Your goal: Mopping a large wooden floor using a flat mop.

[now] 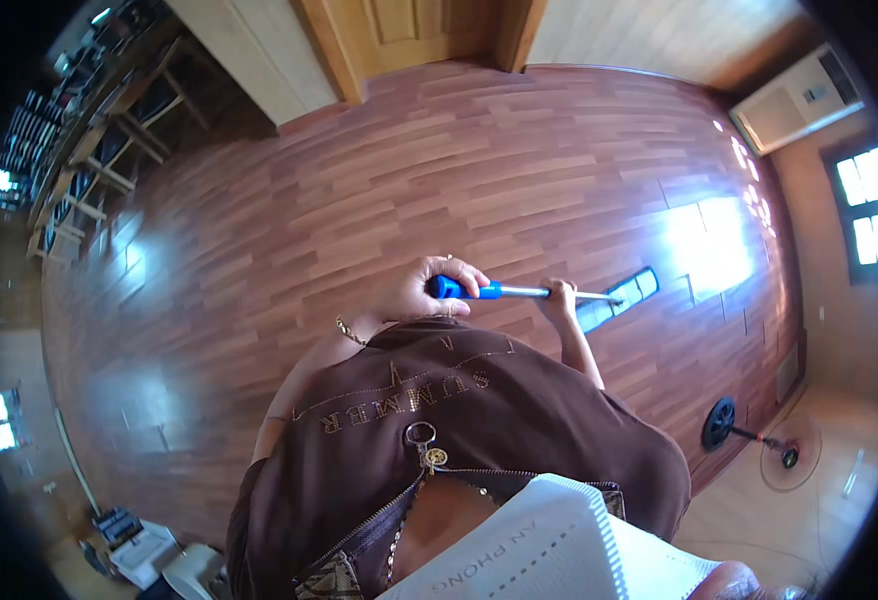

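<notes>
Two hands on one long, thin silver metal mop pole (559, 293), likely light and stiff: left hand (429, 290) wrapped shut around its blue end grip (459, 289), right hand (561, 297) closed lower down, flat blue-grey mop head (619, 298) on glossy reddish wood-plank floor (359, 200).

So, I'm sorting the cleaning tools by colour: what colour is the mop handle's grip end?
Bright blue grip, on a silver pole; head view.

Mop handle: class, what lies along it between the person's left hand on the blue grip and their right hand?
In the head view, only the bare silver pole runs between the left hand and right hand.
</notes>
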The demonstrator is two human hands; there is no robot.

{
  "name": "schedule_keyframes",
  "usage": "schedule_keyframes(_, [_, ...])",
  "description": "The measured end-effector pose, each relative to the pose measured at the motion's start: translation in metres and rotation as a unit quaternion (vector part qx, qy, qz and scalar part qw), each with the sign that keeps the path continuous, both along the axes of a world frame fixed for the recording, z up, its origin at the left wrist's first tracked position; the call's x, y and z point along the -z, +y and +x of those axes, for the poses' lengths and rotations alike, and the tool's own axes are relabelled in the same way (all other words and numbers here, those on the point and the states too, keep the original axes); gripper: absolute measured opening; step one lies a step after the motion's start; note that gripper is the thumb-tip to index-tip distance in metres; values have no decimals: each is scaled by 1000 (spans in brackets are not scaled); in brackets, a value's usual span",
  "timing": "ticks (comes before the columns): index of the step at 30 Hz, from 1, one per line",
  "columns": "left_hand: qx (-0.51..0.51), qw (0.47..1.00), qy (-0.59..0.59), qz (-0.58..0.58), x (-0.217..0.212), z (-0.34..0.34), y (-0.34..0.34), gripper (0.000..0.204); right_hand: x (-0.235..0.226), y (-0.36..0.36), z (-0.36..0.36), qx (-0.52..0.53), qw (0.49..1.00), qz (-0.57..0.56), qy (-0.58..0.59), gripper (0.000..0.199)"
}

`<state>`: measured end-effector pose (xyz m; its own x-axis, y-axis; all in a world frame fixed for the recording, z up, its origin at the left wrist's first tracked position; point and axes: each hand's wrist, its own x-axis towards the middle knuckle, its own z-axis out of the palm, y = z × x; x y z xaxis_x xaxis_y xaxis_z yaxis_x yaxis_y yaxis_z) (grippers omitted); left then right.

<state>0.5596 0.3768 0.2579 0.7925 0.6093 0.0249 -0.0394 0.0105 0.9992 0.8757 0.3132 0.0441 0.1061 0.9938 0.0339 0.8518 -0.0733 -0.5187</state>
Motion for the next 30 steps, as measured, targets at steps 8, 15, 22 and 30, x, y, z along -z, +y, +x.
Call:
schedule_keyframes(8, [-165, 986, 15, 36, 12, -3, -21, 26, 16, 112, -4, -149, 985, 19, -90, 13])
schedule_keyframes(15, [-267, 960, 61, 61, 29, -4, -15, 29, 19, 209, -44, -236, 963, 42, -121, 14])
schedule_keyframes(22, [-311, 917, 130, 215, 7, -23, -30, 34, 55, 267, -112, -264, 964, -22, 29, 16])
schedule_keyframes(30, [-396, 849, 244, 250, -69, -114, -99, 27, -15, 210, -295, -416, 905, 95, -15, 11])
